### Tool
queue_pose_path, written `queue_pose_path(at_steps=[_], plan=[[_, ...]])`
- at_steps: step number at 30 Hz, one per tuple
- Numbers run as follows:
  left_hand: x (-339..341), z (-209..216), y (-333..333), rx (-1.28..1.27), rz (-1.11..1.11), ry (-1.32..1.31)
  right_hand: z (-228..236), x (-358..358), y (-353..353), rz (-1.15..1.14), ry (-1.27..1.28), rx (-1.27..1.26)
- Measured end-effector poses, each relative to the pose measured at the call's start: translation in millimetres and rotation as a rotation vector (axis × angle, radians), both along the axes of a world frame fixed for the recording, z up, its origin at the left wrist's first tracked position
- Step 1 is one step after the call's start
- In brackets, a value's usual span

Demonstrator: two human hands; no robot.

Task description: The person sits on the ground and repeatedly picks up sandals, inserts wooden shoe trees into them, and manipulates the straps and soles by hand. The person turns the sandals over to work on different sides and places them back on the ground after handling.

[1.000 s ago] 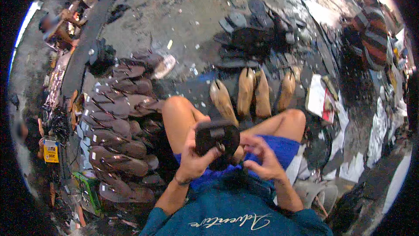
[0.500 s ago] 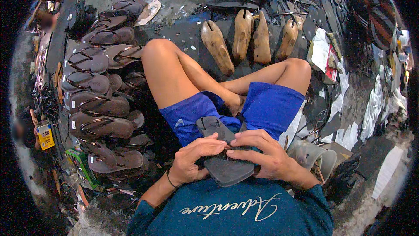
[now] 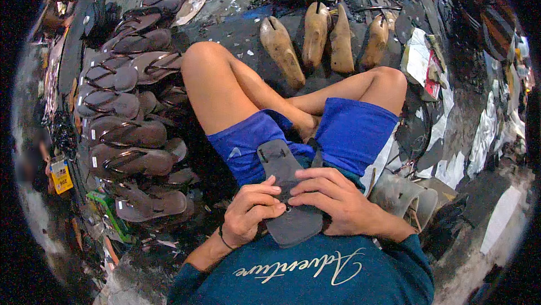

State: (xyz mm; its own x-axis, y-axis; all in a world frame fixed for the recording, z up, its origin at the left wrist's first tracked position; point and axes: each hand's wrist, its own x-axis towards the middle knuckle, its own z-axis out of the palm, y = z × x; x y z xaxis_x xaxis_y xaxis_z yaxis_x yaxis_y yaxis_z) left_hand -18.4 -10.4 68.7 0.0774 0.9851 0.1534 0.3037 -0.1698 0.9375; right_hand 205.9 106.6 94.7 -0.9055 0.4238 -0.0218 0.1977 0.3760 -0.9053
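Observation:
A dark grey sandal sole (image 3: pixel 294 230) lies lengthwise over my lap, against my shirt, with slots at its far end. My left hand (image 3: pixel 251 209) grips its left edge, thumb and curled fingers near the middle of the top face. From the right, my right hand (image 3: pixel 338 202) holds the other edge, its fingertips laid across the middle close to the left fingers. A small pale spot or hole shows between the fingertips. The underside and whatever fingers are beneath it are hidden.
Finished brown thong sandals (image 3: pixel 132 130) lie stacked in a column on my left. Several wooden shoe lasts (image 3: pixel 316 33) rest beyond my crossed legs. A grey curved container (image 3: pixel 399 193) stands by my right elbow, and white paper scraps (image 3: pixel 501 220) lie farther right.
The sole has turned more upright in view, and more of its top face shows. My left fingers have drawn back and curled toward its edge; the right hand stays on it.

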Motion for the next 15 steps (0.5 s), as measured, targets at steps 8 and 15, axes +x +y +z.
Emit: queue_pose_path(at_steps=[8,15], plan=[[9.3,5.8,53.6,0.086,0.362,-0.114,-35.0,-24.3,72.2,-0.116,0.239,-0.036],[-22.1,-70.7,73.3,-0.370,0.248,-0.561,-291.8,-44.9,212.2,-0.959,-0.256,0.276]])
